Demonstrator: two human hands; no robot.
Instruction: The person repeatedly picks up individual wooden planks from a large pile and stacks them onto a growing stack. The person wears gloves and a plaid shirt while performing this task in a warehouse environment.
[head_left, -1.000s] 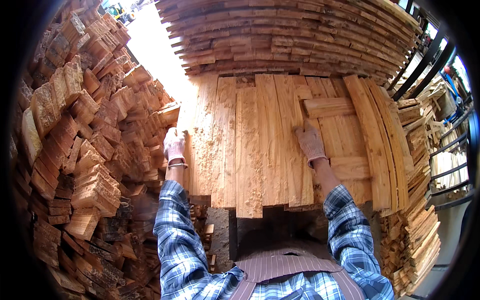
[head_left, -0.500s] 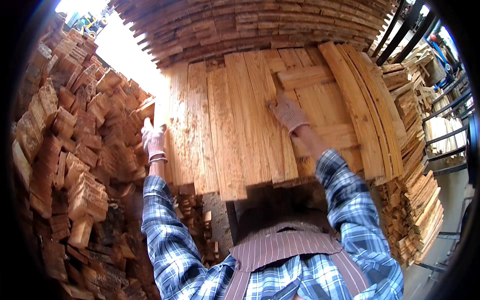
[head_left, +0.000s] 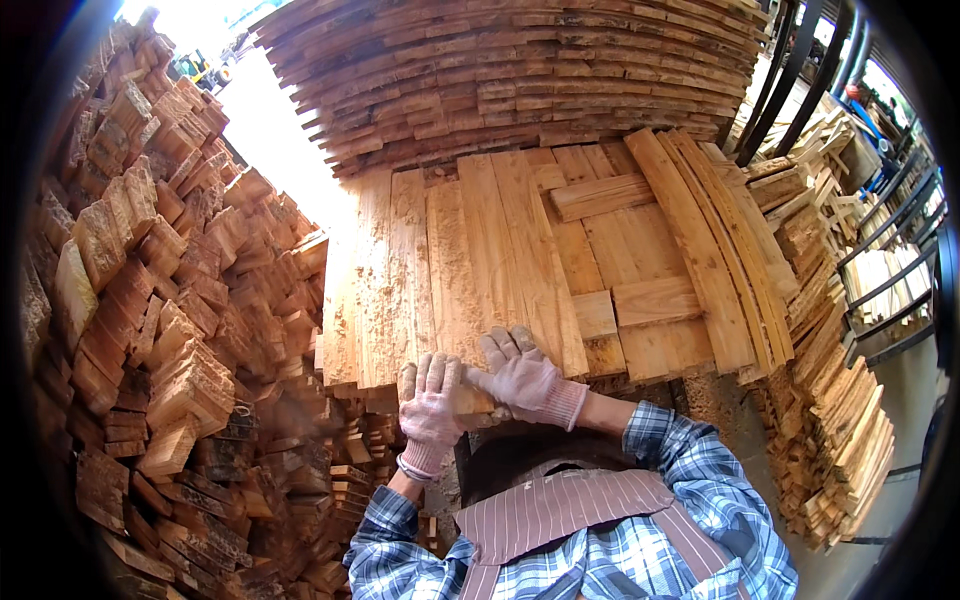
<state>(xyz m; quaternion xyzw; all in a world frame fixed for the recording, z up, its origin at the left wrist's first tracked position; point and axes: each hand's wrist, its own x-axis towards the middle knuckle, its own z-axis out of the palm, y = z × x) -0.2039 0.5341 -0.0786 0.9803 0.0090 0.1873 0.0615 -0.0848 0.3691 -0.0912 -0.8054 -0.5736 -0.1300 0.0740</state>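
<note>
Both my hands wear pale pinkish work gloves and meet at the near ends of a row of wooden planks [head_left: 460, 270] laid side by side. My left hand [head_left: 430, 412] presses its palm against the plank ends, its fingers extended over the top. Close beside it on the right, my right hand [head_left: 525, 378] rests with fingers stretched over the near edge of the planks. The undersides of both hands are hidden. Sawdust lies on several of the planks. To the right, shorter boards [head_left: 655, 300] lie crosswise, bordered by long curved-looking planks [head_left: 690, 230].
A tall stack of boards [head_left: 520, 80] rises behind the planks. Heaped wood blocks [head_left: 190, 370] fill the left side. More piled wood [head_left: 830, 430] stands at the right, near black metal bars [head_left: 790, 80].
My left hand has come from the left edge to the near plank ends. My right hand has drawn back toward me and left, beside it. The near plank ends look more even.
</note>
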